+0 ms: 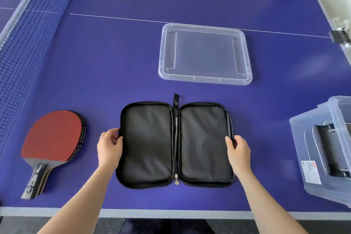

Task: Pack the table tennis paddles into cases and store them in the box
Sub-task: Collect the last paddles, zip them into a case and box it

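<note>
Black case (175, 144) lying unzipped and flat near the table's (114, 62) near edge, both lined halves face up and bare. Left hand (109, 147) pinching the left rim, fingers curled over the edge; right hand (238, 150) gripping the right rim the same way, fingertips partly hidden behind the lip. Red paddles (54, 138) stacked well left of the left hand, handles pointing near; number in the stack hard to make out. Clear lid (205, 54) lying flat beyond the case. Clear box (322, 150) at the right, cut off by the frame edge, holding something dark that shows only dimly through the wall. Net (28, 43) running along the far left.
</note>
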